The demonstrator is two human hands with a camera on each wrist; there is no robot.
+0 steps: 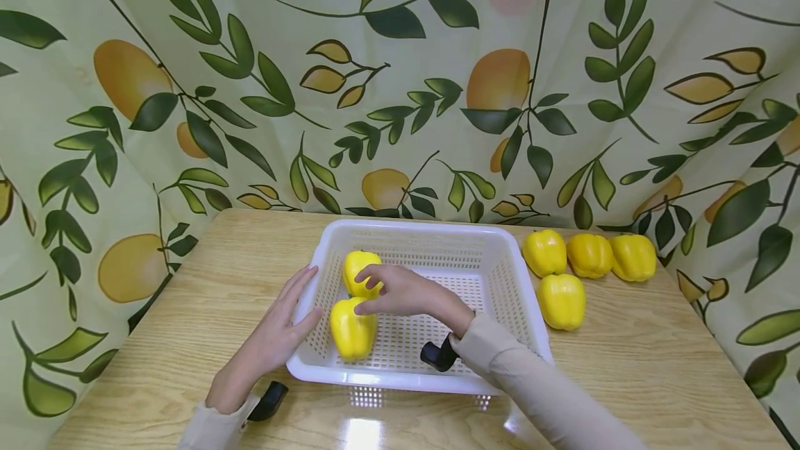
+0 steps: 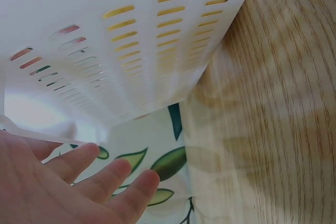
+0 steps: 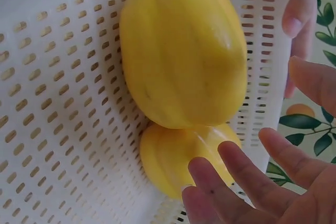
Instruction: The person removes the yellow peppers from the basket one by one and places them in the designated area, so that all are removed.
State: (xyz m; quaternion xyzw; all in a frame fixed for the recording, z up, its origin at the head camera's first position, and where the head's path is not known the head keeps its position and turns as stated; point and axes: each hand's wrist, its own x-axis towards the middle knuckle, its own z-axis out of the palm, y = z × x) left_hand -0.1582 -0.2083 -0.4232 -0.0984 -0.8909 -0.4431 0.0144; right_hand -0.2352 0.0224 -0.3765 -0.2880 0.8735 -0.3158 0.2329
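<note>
My right hand (image 1: 403, 292) hovers over the left part of a white perforated plastic basket (image 1: 425, 229), fingers spread and loosely bent, holding nothing. Below it, one yellow bell pepper (image 1: 353, 333) lies nearer the front of the basket. Another yellow bell pepper (image 1: 361, 262) is just behind, partly covered by the hand. The right wrist view shows a gap between the fingertips (image 3: 199, 169) and the large near pepper (image 3: 184, 51). Along the basket's left rim rests my left hand (image 1: 281, 328), its fingers extended; from its wrist view, the fingers (image 2: 105, 182) lie straight beside the wall.
Several more yellow bell peppers (image 1: 589, 255) stand on the wooden table (image 1: 662, 353) to the right of the basket. A curtain (image 1: 400, 123) printed with leaves and fruit hangs behind the table and along its sides.
</note>
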